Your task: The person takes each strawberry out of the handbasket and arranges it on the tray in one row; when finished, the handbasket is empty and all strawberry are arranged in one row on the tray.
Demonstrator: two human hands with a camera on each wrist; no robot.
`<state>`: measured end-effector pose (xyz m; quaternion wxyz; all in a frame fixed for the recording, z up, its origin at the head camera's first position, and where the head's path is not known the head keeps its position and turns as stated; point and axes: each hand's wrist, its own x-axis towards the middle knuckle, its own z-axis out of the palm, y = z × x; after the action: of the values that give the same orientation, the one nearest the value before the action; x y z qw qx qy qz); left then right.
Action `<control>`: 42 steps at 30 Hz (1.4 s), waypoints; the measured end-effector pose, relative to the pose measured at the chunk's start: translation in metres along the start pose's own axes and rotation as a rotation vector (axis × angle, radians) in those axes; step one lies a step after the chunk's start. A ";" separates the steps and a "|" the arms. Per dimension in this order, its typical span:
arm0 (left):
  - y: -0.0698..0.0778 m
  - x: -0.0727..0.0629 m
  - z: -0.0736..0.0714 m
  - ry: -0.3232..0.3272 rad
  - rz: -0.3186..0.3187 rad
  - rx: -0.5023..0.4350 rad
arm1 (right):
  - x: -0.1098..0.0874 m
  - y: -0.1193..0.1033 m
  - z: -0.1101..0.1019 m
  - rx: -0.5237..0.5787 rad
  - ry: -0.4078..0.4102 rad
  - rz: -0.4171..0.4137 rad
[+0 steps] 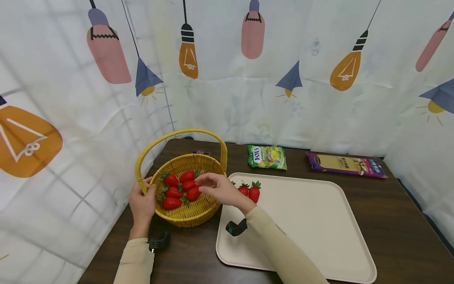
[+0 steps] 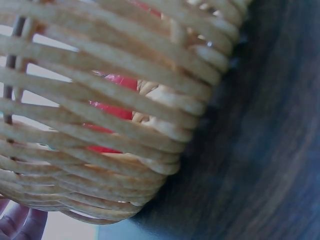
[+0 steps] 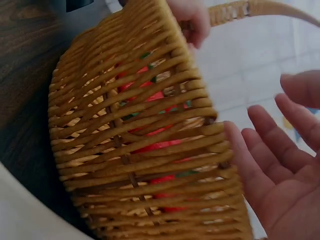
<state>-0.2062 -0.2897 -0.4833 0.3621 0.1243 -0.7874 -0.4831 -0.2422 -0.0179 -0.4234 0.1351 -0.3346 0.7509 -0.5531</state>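
Note:
A yellow woven basket (image 1: 188,221) with a tall arched handle stands on the left of the table, tipped slightly toward me. Several red strawberries (image 1: 172,203) with green leaves lie inside it. My left hand (image 1: 142,203) grips the basket's left side where the handle meets the rim, thumb over the edge. Over the right rim reaches my right hand (image 1: 225,191), fingertips close to the strawberries; in the right wrist view its fingers (image 3: 270,135) are spread loosely and hold nothing. Beside that wrist, more strawberries (image 1: 253,193) lie on the beige tray (image 1: 301,225), partly hidden by the hand.
At the back of the dark wooden table (image 1: 400,221) lie a green FOX'S candy bag (image 1: 267,157) and a long purple packet (image 1: 347,165). A small purple item (image 1: 201,152) shows behind the basket. A printed curtain (image 1: 227,98) hangs behind and to the left.

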 end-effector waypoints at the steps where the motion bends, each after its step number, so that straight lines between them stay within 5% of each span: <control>1: 0.000 0.000 0.000 0.000 0.001 -0.010 | 0.004 -0.001 0.001 0.012 -0.024 0.005; 6: 0.000 -0.002 0.001 -0.006 0.003 -0.023 | 0.018 0.005 0.007 0.077 -0.092 0.073; 10: 0.000 -0.002 0.000 -0.003 -0.001 -0.009 | 0.031 0.017 0.011 0.115 -0.071 0.124; 17: 0.002 0.002 -0.002 0.003 0.014 -0.007 | 0.051 0.020 0.013 0.034 -0.025 0.154; 22: 0.003 0.002 -0.002 0.013 0.012 -0.002 | 0.063 0.026 0.016 -0.014 -0.075 0.209; 31: 0.002 -0.003 -0.002 0.003 0.005 -0.001 | 0.062 0.032 0.016 -0.143 -0.238 0.209; 42: 0.004 -0.003 -0.002 0.013 0.024 -0.009 | 0.061 0.033 0.018 -0.222 -0.291 0.230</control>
<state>-0.2022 -0.2877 -0.4809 0.3735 0.1164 -0.7843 -0.4814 -0.2891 -0.0657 -0.4497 0.2664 -0.3358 0.8132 -0.3937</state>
